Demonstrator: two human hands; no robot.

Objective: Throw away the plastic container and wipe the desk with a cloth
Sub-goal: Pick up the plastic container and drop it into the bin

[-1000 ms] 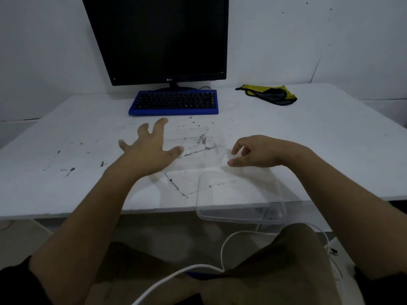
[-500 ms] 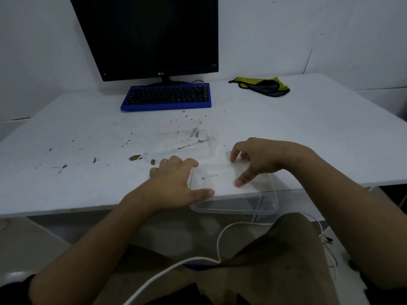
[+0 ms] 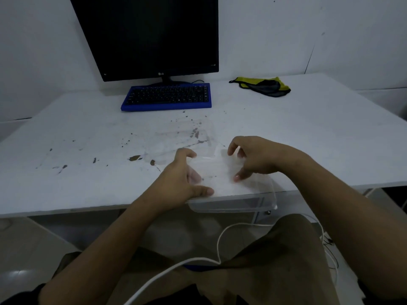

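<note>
A clear plastic container (image 3: 265, 204) lies open at the desk's near edge, its near half jutting past the edge and its far half (image 3: 189, 130) flat on the stained surface. My left hand (image 3: 182, 179) grips the near half's left side, thumb along the front rim and fingertips showing through the plastic. From the right, my right hand (image 3: 257, 157) holds it too, curled fingers at the fold between the halves and thumb pressed on the near half. A yellow and black cloth (image 3: 266, 86) lies crumpled at the back right of the white desk (image 3: 319, 139).
A blue keyboard (image 3: 167, 97) sits in front of a dark monitor (image 3: 149, 36) at the back centre. Brown stains (image 3: 134, 158) and dark specks mark the desk left of the container. A white cable (image 3: 220, 247) loops over my lap below the edge.
My left hand dropped from above the desk onto the container's left side and closed on it. The right hand spread its thumb down onto the plastic. The container slid slightly back onto the desk.
</note>
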